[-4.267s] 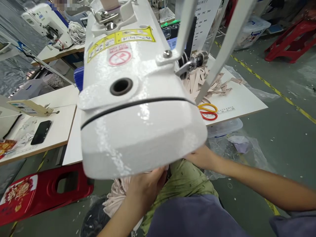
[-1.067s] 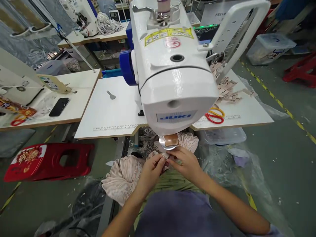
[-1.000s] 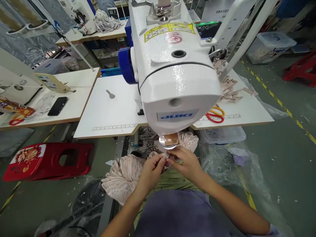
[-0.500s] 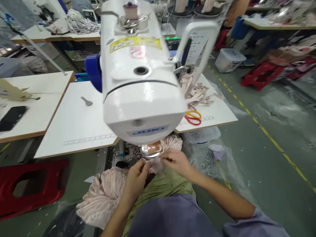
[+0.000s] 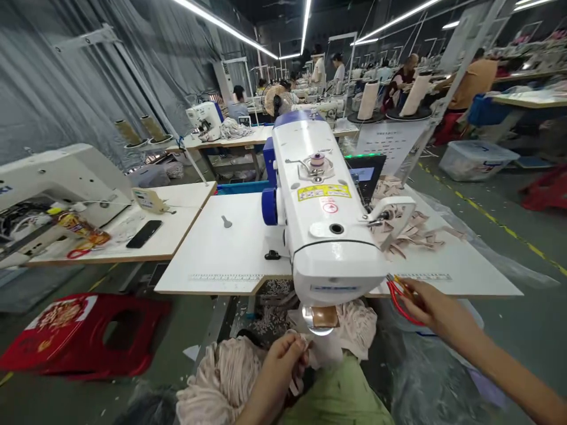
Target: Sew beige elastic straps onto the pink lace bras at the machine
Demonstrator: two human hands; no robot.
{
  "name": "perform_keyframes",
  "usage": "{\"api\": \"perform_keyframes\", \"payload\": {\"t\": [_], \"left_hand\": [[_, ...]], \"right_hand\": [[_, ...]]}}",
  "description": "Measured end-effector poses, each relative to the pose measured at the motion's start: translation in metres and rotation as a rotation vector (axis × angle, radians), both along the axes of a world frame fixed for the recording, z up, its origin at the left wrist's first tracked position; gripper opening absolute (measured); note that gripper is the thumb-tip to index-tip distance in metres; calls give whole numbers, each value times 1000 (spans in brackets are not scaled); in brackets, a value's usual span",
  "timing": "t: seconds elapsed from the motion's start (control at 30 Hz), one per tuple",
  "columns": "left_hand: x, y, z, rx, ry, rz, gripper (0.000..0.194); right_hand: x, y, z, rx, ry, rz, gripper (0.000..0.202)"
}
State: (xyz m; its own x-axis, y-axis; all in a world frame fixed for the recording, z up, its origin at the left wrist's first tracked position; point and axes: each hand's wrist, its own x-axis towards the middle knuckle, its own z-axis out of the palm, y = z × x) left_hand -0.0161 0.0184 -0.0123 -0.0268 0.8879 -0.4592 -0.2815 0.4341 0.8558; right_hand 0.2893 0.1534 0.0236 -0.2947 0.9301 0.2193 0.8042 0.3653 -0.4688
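Note:
Below the head of a white sewing machine (image 5: 336,260), my left hand (image 5: 283,360) pinches a piece of pale pink fabric (image 5: 325,349). My right hand (image 5: 427,304) is at the front edge of the table, its fingers closed on scissors (image 5: 402,304) with red and yellow handles. The blades are mostly hidden. A gathered bundle of pale pink fabric (image 5: 225,378) lies to the left of my left hand. More pink lace-like fabric (image 5: 358,323) hangs under the machine head, on its right.
Cut pink strips (image 5: 414,233) lie on the right of the white table (image 5: 208,254). A phone (image 5: 144,234) and a bottle (image 5: 82,227) rest on the left table. A red stool (image 5: 88,336) stands at lower left. Several people work in the background.
My right hand has left the fabric, moved right and taken hold of the scissors from the table. My left hand still pinches the fabric. The view has tilted up.

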Motion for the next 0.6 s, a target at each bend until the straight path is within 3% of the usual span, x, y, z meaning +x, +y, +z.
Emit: {"api": "perform_keyframes", "payload": {"t": [0.13,0.23,0.33,0.6], "left_hand": [[0,-3,14,-55,-90,-3,48],[-1,-3,14,-86,-120,-28,43],[-2,-5,11,-88,-113,-54,41],[-1,-7,21,-77,-24,-92,36]], "right_hand": [[-11,-85,-3,-215,43,175,34],[-37,-126,3,-295,-21,294,32],[-56,-137,1,-253,-55,327,30],[-76,-129,-12,-169,-41,409,29]]}}
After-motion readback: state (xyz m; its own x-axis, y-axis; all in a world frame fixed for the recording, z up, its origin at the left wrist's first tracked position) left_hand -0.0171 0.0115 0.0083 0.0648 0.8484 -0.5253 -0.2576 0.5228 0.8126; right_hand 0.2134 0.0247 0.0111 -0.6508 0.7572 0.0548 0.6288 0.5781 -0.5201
